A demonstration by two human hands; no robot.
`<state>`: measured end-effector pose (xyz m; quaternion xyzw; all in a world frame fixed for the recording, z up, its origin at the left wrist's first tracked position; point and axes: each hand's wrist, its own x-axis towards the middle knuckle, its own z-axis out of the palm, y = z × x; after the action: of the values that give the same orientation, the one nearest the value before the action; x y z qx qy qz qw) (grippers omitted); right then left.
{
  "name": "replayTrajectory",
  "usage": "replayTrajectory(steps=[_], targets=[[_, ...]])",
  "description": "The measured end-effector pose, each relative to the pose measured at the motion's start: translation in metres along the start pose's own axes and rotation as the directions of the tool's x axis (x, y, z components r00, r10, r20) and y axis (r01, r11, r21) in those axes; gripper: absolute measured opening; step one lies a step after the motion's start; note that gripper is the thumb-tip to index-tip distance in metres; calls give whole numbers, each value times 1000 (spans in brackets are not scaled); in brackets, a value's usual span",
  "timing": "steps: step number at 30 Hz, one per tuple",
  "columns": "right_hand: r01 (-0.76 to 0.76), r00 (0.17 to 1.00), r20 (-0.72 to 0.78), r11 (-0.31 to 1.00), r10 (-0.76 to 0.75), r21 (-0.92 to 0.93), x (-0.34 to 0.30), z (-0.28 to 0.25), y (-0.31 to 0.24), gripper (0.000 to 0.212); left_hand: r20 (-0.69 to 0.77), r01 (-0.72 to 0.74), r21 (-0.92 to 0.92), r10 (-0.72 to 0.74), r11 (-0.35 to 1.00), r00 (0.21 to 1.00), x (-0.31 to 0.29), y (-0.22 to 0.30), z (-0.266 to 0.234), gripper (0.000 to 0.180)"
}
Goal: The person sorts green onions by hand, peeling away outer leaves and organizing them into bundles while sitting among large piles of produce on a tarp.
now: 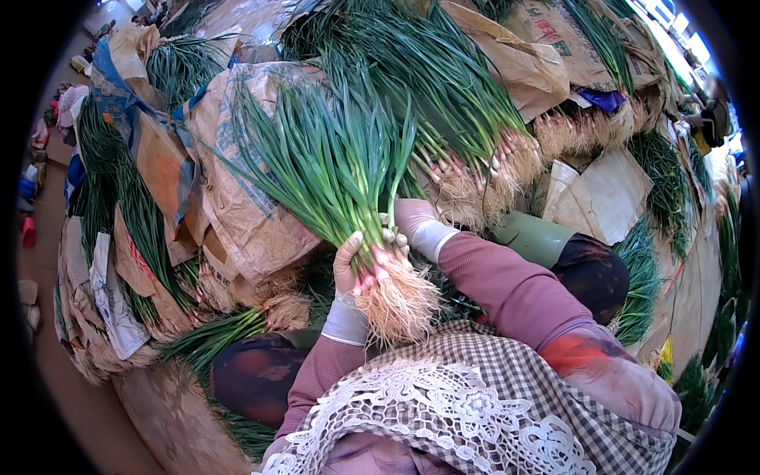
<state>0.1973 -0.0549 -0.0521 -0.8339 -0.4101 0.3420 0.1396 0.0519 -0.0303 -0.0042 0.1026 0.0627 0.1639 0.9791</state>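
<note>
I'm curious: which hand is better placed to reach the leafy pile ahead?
Probably the right hand: it looks nearer the leafy pile, while the left hand is wrapped around the upright bunch.

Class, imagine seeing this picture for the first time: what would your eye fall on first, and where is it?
Probably the bundle of long green leaves in the middle, its shaggy pale roots hanging toward the person, with the left hand around its stems and the right hand at their right side. Next might come the white lace at the bottom, then more green bundles piled at the top.
</note>
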Motion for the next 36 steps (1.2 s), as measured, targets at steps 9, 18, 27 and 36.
replayTrajectory(steps=[9, 18, 27, 36], targets=[[484, 786, 425, 875, -449, 29, -60, 80, 92, 31, -146, 47, 204, -17, 978, 989, 2, 3, -7, 49], [-136, 979, 126, 977, 158, -166, -30, -33, 56, 36, 82, -17, 20, 15, 1000, 997, 2, 7, 19, 61], [332, 888, -459, 660, 22, 674, -51, -104, 59, 20, 29, 0, 125, -3, 992, 1000, 0, 20, 8, 50], [520, 848, 256, 821, -464, -235, -101, -37, 14, 23, -99, -58, 47, 62, 997, 993, 0, -2, 1, 47]])
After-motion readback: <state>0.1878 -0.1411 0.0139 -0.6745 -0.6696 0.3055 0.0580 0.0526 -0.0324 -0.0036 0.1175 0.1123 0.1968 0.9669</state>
